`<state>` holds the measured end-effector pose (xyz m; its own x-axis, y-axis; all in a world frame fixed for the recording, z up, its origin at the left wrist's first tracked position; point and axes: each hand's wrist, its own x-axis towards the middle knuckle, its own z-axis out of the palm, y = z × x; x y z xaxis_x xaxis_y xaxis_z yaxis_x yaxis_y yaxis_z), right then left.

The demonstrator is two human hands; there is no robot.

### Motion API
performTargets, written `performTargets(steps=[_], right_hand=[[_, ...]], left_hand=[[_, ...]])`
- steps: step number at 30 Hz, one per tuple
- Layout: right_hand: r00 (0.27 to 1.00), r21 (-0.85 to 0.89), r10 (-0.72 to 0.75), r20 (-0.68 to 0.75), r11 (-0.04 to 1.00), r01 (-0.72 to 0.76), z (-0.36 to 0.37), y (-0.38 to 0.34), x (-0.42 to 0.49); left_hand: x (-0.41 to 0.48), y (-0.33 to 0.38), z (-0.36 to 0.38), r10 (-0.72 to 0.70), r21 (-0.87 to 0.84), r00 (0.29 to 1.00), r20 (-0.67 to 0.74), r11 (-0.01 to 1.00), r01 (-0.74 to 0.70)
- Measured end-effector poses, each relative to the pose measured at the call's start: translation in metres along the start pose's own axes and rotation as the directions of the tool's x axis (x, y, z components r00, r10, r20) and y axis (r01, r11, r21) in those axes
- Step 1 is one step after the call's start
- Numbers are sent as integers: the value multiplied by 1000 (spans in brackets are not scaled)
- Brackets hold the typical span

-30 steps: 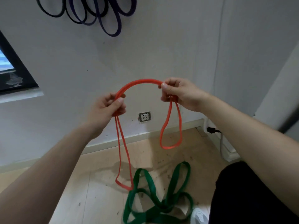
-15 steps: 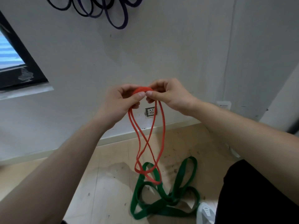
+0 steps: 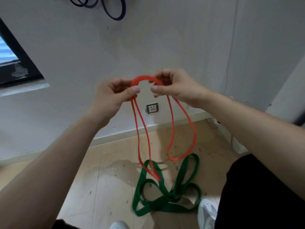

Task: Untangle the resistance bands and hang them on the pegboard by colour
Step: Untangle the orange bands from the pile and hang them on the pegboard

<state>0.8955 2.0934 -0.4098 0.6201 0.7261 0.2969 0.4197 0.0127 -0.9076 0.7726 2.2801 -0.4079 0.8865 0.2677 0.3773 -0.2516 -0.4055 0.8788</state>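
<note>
**Fig.** Top edge is cutting off the purple bands [image 3: 113, 12]; whatever is carrying them is lying outside the frame. Curled fingers of left hand [image 3: 113, 95] & right hand [image 3: 176, 86] are hiding parts of the red band [image 3: 145, 78]. Green band [image 3: 179, 176] is meeting the grey shoe [image 3: 207, 210]; the overlap isn't reading clearly. Btm edge is cropping the white shoe [image 3: 118, 225], L edge the window [image 3: 14, 63]. Socket [image 3: 152, 108] markings are showing too small to read. Dark shape [image 3: 299, 119] at R edge is blurring beyond recognition.
</note>
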Motion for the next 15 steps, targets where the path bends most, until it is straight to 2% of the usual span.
performTargets(steps=[3,9,12,15], right_hand=[[996,-104,7,84,995,1,9,3,-4],[999,-179,-36,33,983,41,11,0,-3],[997,-216,-48,62,974,61,12,1,-1],[994,-274,-65,92,958,88,16,1,1]], left_hand=[[0,2,6,64,72,997,41,995,-67],[2,0,11,146,202,989,21,968,-147],[1,0,10,186,264,982,43,945,-191],[-2,-3,7,172,256,984,38,951,-176]])
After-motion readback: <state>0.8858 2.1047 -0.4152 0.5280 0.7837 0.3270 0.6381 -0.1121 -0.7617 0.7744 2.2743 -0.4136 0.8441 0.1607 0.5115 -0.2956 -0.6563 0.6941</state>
